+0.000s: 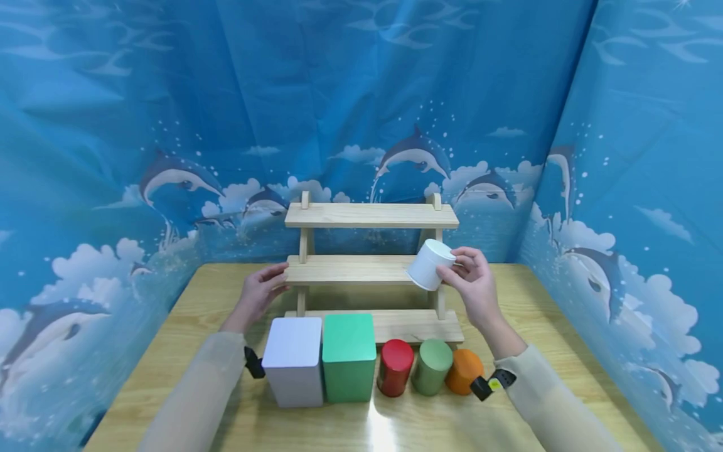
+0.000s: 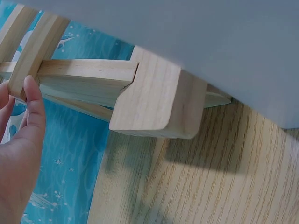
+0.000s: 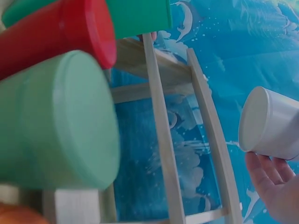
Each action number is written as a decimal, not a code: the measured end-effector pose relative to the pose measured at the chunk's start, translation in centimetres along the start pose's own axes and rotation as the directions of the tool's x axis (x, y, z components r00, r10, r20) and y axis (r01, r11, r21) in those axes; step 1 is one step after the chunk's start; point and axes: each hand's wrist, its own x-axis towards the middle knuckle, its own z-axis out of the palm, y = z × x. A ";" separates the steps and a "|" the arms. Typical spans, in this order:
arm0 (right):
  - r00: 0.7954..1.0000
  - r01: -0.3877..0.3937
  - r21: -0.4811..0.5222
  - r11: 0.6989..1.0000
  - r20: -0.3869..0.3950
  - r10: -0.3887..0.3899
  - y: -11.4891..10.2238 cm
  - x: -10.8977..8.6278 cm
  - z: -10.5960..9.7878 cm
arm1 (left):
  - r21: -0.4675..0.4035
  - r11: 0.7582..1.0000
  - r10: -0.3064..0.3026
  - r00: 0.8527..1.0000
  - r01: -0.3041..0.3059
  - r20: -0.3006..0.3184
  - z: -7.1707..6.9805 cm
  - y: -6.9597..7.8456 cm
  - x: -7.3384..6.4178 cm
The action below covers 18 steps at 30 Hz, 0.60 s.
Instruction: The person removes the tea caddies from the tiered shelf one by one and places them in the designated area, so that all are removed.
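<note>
A tiered wooden display shelf (image 1: pixel 350 270) stands on the table, three boards high. My left hand (image 1: pixel 262 294) holds the left end of its middle board; in the left wrist view the fingers (image 2: pixel 33 100) meet the board's end from both sides. In front of the shelf's right part, my right hand (image 1: pixel 474 285) grips a white cylindrical canister (image 1: pixel 429 267) by its right side. This canister is tilted and appears clear of the boards. In the right wrist view the fingers (image 3: pixel 264 170) lie along the underside of the white canister (image 3: pixel 275 126).
Before the shelf stand a pale grey-white box (image 1: pixel 292 364), a green box (image 1: pixel 349 361), a red canister (image 1: pixel 395 370), a sage-green canister (image 1: pixel 432 370) and an orange canister (image 1: pixel 464 371). A dolphin-printed blue curtain (image 1: pixel 350 94) encloses the wood-grain table (image 1: pixel 186 326).
</note>
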 end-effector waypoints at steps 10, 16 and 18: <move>0.998 -0.017 -0.011 1.000 -0.059 0.017 1.0 -2.1 -2.8 | -0.003 1.000 0.008 1.000 -0.008 0.007 -0.2 -0.1 -0.1; 0.995 -0.023 -0.005 1.000 -0.097 0.022 1.7 -3.2 -4.4 | 0.000 1.000 0.009 1.000 -0.009 0.005 -0.1 0.0 -0.1; 0.994 -0.024 -0.027 0.999 -0.104 0.021 2.0 -3.7 -5.0 | 0.006 1.000 0.010 1.000 -0.010 0.008 -0.1 0.0 -0.1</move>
